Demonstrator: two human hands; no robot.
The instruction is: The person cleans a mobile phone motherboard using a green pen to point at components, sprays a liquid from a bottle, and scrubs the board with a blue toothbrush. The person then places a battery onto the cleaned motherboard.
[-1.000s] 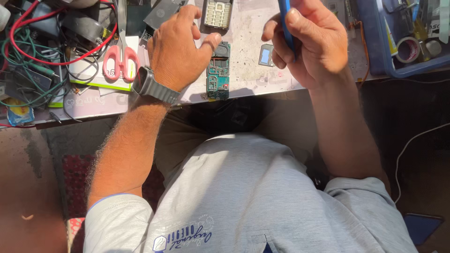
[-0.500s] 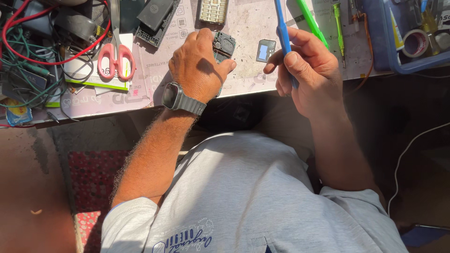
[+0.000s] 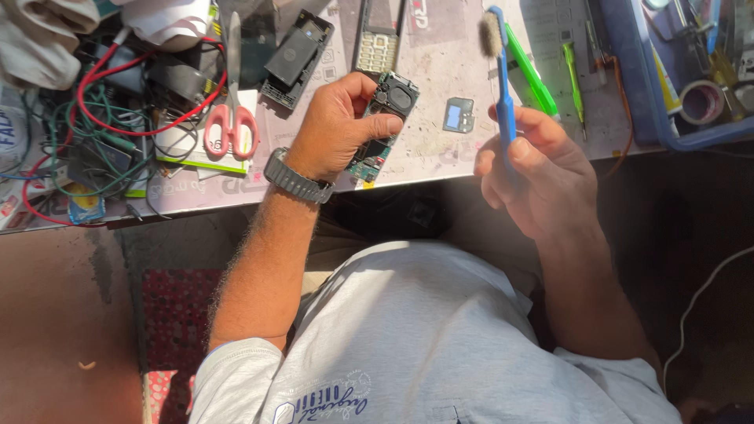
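Over bench edge | L hand (image 3: 338, 129) fingers grip phone board (image 3: 382, 126) | R hand (image 3: 534, 169) fingers clasp toothbrush (image 3: 500, 78) | scissors (image 3: 232, 118), maybe screen part (image 3: 459, 115) nearby

Glossy blue plastic brush (image 3: 503, 94) (worn bristles) — bare green circuit board (image 3: 379, 129), matt, on a scuffed, stained worktop (image 3: 440, 71).

Blue toothbrush (image 3: 503, 94), pink-handled scissors (image 3: 231, 118), green-and-black circuit board (image 3: 382, 126).

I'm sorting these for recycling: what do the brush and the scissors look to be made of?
Brush in the right hand: glossy blue handle, likely plastic; pale frayed bristles, probably synthetic. Scissors: grey blades with a metallic look, smooth pink handle loops, apparently plastic.
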